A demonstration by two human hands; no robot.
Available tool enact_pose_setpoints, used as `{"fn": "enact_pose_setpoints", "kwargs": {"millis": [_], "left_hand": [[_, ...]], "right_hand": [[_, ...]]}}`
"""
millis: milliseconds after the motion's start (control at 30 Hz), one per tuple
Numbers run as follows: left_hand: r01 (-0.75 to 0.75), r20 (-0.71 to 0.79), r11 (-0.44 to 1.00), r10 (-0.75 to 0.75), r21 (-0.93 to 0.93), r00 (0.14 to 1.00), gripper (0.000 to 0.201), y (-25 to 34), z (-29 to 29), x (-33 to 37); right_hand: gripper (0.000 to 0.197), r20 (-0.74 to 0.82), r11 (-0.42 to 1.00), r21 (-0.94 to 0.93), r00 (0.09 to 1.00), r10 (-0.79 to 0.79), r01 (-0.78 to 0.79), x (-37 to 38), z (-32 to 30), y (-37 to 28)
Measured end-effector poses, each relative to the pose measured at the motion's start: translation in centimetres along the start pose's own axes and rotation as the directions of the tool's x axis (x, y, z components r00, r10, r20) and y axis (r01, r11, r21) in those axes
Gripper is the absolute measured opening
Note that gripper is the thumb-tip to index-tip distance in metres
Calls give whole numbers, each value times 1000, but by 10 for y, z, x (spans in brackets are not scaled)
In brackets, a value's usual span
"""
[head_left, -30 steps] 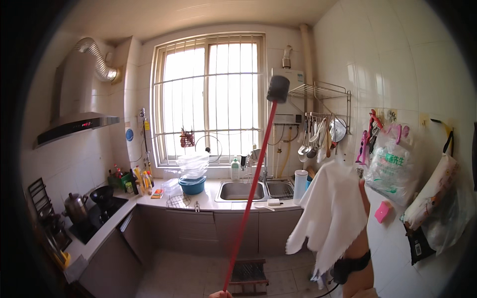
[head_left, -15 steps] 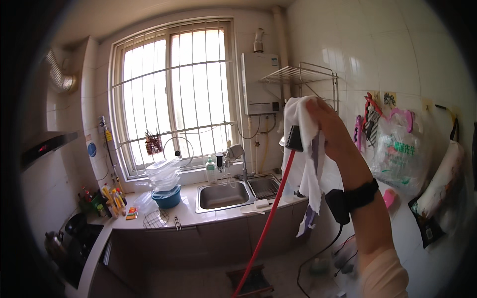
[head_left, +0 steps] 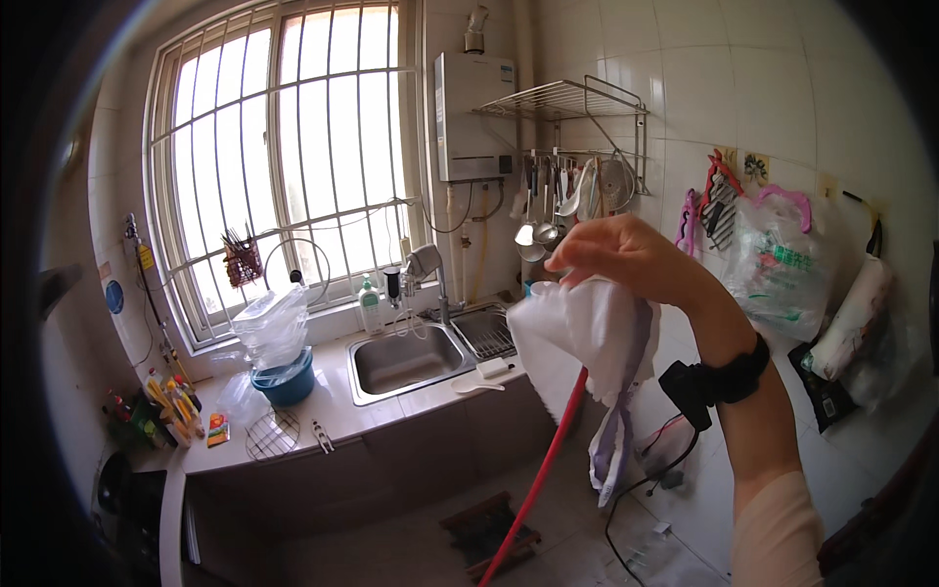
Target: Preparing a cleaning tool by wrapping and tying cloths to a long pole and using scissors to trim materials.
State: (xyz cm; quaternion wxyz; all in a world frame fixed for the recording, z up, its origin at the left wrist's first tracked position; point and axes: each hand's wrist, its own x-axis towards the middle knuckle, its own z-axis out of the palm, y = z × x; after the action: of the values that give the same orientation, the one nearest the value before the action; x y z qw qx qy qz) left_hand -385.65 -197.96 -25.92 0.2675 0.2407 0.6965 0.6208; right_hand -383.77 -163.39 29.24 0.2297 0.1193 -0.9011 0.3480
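My right hand is raised right of the middle, its fingers closed on the top of a white cloth. The cloth hangs down with a ragged edge and a greyish-purple strip along its right side. It drapes over the upper end of a long red pole, whose head is hidden beneath it. From there the pole slants down to the lower edge. A black strap with a small box sits around my right wrist, trailing a black cable. My left hand is out of view.
Beyond the hand is a counter with a steel sink, a blue basin and a wire rack. Ladles hang under a wall shelf. Plastic bags hang at right. A low stool stands on the floor.
The view has shifted right and down. The cloth has spread over the pole's black head, which showed earlier. My right hand has turned, its fingers now pointing left over the cloth.
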Motion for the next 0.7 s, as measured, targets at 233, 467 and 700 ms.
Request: {"fn": "enact_pose_setpoints", "kwargs": {"millis": [233,467,700], "left_hand": [[-282,-11,856,318,433,948,10,4,-5,-1],[-183,-207,977,202,107,957,22,78,19,1],[-389,148,920,390,-40,909,81,231,10,77]], "right_hand": [[50,-109,981,54,975,191,-186,-39,-18,43],[43,-112,888,452,981,156,-90,-60,36,71],[46,-84,732,681,992,95,-12,-57,51,75]]}}
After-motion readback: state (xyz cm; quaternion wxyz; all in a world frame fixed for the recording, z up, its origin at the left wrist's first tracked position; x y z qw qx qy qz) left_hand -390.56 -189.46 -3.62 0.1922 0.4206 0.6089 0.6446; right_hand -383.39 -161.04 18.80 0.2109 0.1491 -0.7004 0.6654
